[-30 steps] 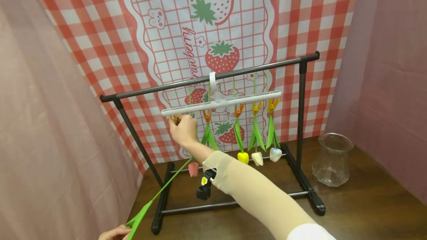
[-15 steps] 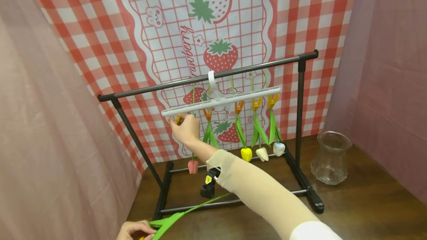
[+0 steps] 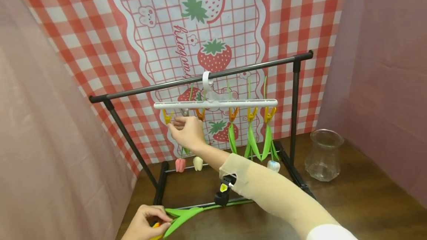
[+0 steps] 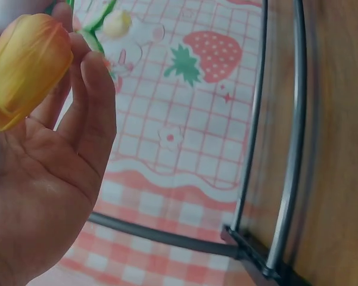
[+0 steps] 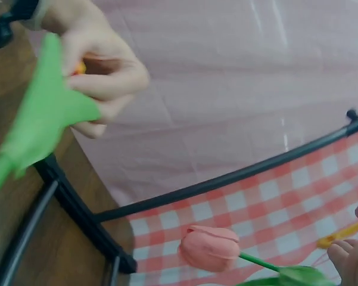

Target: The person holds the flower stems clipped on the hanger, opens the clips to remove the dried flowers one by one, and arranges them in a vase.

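Note:
My left hand (image 3: pixel 148 221) grips an orange-yellow artificial tulip (image 4: pixel 30 68) just by its bloom, low at the front left. The tulip's green leaves (image 3: pixel 183 217) and stem point right across the stand's front bar. My right hand (image 3: pixel 188 132), fingers loosely bent, is just under the left end of a white clip hanger (image 3: pixel 217 104). Right above its fingertips hangs a yellow clip (image 3: pixel 167 117) with no flower in it. Upside down from other clips hang a pink tulip (image 3: pixel 180 165), a cream tulip (image 3: pixel 198 163) and a blue-white tulip (image 3: pixel 273 166); my right sleeve hides other blooms.
The hanger hooks over the top bar (image 3: pixel 150 89) of a black metal stand on a brown wooden table (image 3: pixel 367 210). To the right stands a clear glass vase (image 3: pixel 323 155). Behind hangs a red-and-white checked cloth (image 3: pixel 300 10); pink curtains (image 3: pixel 66 140) flank both sides.
My right hand has let go of the yellow clip and dropped slightly, and the tilted hanger has swung level. My left hand has moved right with the tulip, whose stem has swung rightward.

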Motion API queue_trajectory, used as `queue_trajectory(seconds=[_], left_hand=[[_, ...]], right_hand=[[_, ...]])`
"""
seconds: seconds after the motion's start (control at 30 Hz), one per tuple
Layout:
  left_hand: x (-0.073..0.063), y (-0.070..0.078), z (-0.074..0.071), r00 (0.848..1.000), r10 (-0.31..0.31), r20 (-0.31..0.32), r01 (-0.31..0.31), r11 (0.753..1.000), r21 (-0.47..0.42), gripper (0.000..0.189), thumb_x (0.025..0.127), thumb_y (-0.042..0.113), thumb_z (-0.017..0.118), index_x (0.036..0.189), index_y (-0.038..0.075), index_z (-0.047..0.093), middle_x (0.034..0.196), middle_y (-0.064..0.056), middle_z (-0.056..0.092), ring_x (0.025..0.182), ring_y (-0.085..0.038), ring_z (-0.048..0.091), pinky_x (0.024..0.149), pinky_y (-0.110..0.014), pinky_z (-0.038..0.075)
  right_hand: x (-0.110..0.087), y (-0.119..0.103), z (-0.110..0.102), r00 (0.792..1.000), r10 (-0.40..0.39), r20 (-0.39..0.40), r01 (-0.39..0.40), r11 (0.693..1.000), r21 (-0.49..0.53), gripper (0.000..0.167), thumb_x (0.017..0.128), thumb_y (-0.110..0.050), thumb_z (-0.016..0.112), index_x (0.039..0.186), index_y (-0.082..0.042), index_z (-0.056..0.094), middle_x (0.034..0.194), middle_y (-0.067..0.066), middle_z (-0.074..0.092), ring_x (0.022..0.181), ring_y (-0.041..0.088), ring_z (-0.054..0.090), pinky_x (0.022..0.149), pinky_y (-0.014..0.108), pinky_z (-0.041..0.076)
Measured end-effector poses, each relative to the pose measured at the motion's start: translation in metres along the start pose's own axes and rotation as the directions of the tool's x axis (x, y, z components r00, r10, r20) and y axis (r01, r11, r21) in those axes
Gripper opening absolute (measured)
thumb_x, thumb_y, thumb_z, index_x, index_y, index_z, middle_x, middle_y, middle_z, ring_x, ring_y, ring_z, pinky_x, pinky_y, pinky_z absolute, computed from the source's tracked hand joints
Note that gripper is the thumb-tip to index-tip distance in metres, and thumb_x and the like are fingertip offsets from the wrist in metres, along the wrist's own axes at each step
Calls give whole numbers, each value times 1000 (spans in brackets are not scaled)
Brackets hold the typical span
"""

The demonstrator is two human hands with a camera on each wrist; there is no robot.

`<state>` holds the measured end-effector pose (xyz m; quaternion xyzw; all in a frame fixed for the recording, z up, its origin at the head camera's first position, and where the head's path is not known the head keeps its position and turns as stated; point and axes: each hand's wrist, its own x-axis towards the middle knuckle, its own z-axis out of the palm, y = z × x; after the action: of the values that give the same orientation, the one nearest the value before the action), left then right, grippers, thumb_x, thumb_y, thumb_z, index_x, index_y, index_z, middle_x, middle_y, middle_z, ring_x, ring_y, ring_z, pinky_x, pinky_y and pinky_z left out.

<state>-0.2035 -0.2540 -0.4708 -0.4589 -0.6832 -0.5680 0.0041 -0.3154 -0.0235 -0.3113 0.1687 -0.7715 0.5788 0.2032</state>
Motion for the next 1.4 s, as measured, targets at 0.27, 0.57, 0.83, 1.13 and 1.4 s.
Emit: queue_trajectory(seconds=[0.27, 0.57, 0.83, 1.13, 1.4], left_hand=[[19, 10, -2, 999, -27, -18, 29, 994, 107, 32, 82, -21, 75, 97, 6, 82, 82, -16, 76, 82, 4, 66, 62, -28, 61], [31, 14, 4, 1000, -2, -26, 5, 989, 151, 30, 81, -18, 79, 95, 8, 83, 81, -12, 76, 80, 5, 65, 60, -27, 61], [39, 18, 8, 998, 42, -46, -34, 986, 165, 30, 81, -17, 79, 95, 9, 83, 80, -9, 76, 78, 5, 62, 53, -24, 55], [49, 16, 10, 997, 60, -51, -51, 986, 160, 28, 81, -16, 79, 95, 9, 83, 80, -9, 76, 78, 3, 63, 55, -26, 58], [50, 17, 14, 997, 8, -83, 11, 975, 222, 29, 81, -12, 81, 91, 15, 82, 79, -5, 75, 75, 4, 64, 57, -26, 60]], right_hand=[[-37, -17, -72, 928, -221, 299, 257, 963, -83, 31, 100, -20, 75, 126, -4, 77, 112, 9, 82, 96, 16, 81, 80, 20, 62], [-101, 10, -162, 812, -233, 535, 409, 881, -239, 26, 97, -24, 79, 120, -13, 81, 110, -1, 83, 87, 5, 78, 74, 18, 61], [-139, 43, -198, 768, -244, 592, 490, 819, -299, 26, 97, -23, 80, 123, -18, 80, 117, -6, 81, 109, 13, 77, 86, 31, 64], [-153, 56, -201, 712, -436, 550, 653, 700, -289, 31, 79, -2, 91, 106, -16, 84, 92, -9, 73, 83, 0, 64, 69, 11, 53], [-159, 56, -199, 661, -568, 491, 749, 546, -376, 14, 86, -11, 89, 100, -15, 85, 89, -10, 67, 80, -1, 56, 69, 6, 47]])
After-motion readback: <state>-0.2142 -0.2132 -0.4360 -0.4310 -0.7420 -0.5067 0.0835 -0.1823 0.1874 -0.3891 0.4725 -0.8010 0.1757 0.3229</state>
